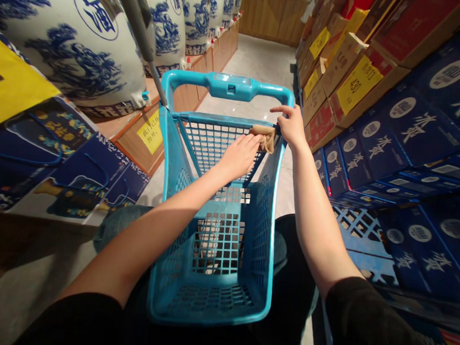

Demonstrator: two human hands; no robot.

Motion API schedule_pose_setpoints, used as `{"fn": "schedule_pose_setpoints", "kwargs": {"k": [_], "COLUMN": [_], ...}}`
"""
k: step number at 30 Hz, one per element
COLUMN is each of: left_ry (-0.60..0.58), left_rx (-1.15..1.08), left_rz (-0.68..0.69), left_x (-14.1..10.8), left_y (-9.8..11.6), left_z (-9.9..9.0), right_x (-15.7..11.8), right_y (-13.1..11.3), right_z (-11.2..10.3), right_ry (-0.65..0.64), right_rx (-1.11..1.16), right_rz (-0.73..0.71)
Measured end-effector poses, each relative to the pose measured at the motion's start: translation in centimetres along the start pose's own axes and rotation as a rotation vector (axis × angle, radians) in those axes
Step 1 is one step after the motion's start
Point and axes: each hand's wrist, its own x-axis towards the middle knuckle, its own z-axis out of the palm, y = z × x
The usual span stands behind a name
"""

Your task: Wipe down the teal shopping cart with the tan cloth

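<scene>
A blue plastic shopping basket (pixel 210 309) with lattice walls stands between my knees, its moulded handle (pixel 195 80) at the far end. My left hand (pixel 242 153) reaches across the basket and presses a crumpled brown cloth (pixel 269 137) against the top of the far lattice panel (pixel 206 144), near its right corner. My right hand (pixel 291 125) rests on the basket's right far corner below the handle, thumb and fingers around the rim. A grey pole (pixel 140 24) slants down to the left far corner.
Large blue-and-white jars (pixel 85 41) line a wooden ledge on the left, with blue gift bags (pixel 76 167) nearer. Stacked blue cartons (pixel 410 122) and brown boxes (pixel 348 60) with yellow price signs rise on the right. A tiled aisle (pixel 257 53) runs ahead to a wooden counter (pixel 270 12).
</scene>
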Motion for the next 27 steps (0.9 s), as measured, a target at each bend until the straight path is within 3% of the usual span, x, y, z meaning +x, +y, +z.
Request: {"fn": "schedule_pose_setpoints", "kwargs": {"k": [3, 7, 15, 19, 23, 25, 27], "left_ry": [0.005, -0.177, -0.351, -0.228, -0.073, -0.084, -0.166], "left_rx": [0.028, 0.061, 0.035, 0.01, -0.001, -0.006, -0.009], "left_rz": [-0.035, -0.068, -0.04, -0.043, -0.181, -0.163, -0.068], "left_x": [-0.4, -0.5, -1.9, -1.3, -0.2, -0.3, -0.9], "left_y": [-0.1, 0.6, 1.8, 1.3, 0.2, 0.2, 0.7], "left_z": [0.0, 1.1, 3.1, 2.5, 2.1, 2.7, 3.6], "right_x": [0.3, 0.5, 0.4, -0.1, -0.2, -0.2, -0.1], "right_y": [0.7, 1.0, 1.2, 0.7, 0.5, 0.7, 0.9], "right_z": [0.2, 0.3, 0.1, -0.2, -0.4, -0.4, -0.4], "right_ry": [0.004, 0.012, 0.014, 0.028, 0.002, 0.001, 0.006], "right_rx": [0.015, 0.009, -0.01, -0.011, -0.029, -0.029, -0.029], "right_rz": [-0.018, -0.03, -0.025, -0.035, -0.052, -0.046, -0.029]}}
